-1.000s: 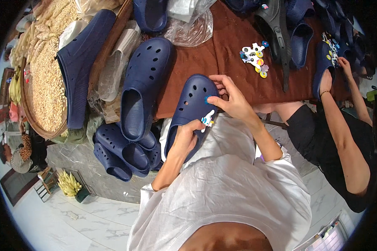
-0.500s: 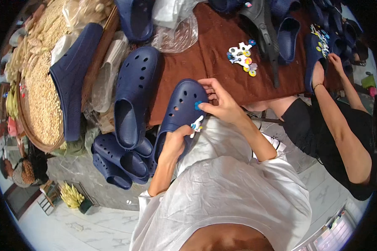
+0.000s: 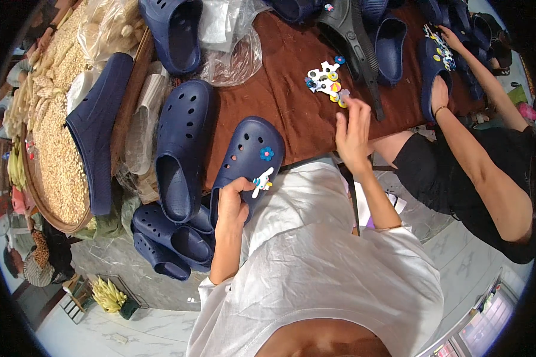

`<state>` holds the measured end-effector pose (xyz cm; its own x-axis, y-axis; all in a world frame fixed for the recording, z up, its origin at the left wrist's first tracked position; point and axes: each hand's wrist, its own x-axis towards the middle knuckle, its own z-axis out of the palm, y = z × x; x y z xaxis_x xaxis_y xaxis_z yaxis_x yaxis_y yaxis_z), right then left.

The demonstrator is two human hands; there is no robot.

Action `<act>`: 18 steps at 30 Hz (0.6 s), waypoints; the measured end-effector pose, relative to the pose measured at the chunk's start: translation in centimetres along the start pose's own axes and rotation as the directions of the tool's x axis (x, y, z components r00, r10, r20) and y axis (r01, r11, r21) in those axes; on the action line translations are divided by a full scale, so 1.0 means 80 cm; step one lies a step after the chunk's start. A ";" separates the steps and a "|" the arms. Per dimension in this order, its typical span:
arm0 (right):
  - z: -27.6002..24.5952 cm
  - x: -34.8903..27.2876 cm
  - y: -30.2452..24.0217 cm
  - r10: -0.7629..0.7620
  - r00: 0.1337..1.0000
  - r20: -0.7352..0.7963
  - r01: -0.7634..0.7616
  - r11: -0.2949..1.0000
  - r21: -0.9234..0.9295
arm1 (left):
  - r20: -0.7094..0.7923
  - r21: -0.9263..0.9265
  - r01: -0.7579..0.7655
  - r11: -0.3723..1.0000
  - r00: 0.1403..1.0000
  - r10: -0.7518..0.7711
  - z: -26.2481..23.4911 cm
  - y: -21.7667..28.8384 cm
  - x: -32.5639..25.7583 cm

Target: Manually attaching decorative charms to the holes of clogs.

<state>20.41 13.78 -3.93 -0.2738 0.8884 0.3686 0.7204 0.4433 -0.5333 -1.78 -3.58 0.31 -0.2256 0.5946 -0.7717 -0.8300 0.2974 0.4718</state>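
My left hand (image 3: 232,205) is closed on the side of a navy blue clog (image 3: 251,138) with holes in its upper. On that upper sit a blue flower charm (image 3: 267,153) and, beside my left fingers, a white figure-shaped charm (image 3: 262,182). Out to the right over the brown cloth, my right hand (image 3: 355,138) is open and holds nothing visible. Its outstretched fingertips are next to a small pile of colourful shoe charms (image 3: 326,80).
Another navy clog (image 3: 186,143) lies to the left, and several more clogs (image 3: 175,238) are stacked below it. A round basket of pale grains (image 3: 59,160) stands far left. A dark strap-like tool (image 3: 366,56) lies beyond the charms. At right, a co-worker's hand (image 3: 439,98) is at another clog (image 3: 427,77).
My right hand has left the clog and moved right to the charm pile. The flower charm now shows uncovered on the clog. My left hand stays on the clog.
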 end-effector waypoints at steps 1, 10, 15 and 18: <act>0.001 0.005 0.011 -0.007 1.000 0.004 0.008 0.999 -0.042 | 0.008 -0.004 0.015 1.000 1.000 -0.015 0.001 0.001 -0.001; 0.014 0.011 0.014 -0.030 0.995 0.099 0.036 0.998 -0.055 | 0.035 -0.220 -0.074 0.973 0.996 0.084 0.000 -0.002 -0.001; 0.015 0.015 0.002 -0.042 0.992 0.122 0.041 0.999 0.006 | 0.107 -0.316 -0.091 0.944 0.986 0.131 0.004 0.001 0.003; 0.014 0.020 0.000 -0.100 0.984 0.145 0.104 0.994 -0.022 | 0.116 -0.367 -0.084 0.927 0.984 0.135 0.002 0.003 0.006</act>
<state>19.25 15.38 -4.21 -0.4340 0.8474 0.3059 0.7019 0.5309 -0.4749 -1.99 -3.09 0.16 -0.2746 0.7122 -0.6460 -0.9372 -0.0481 0.3454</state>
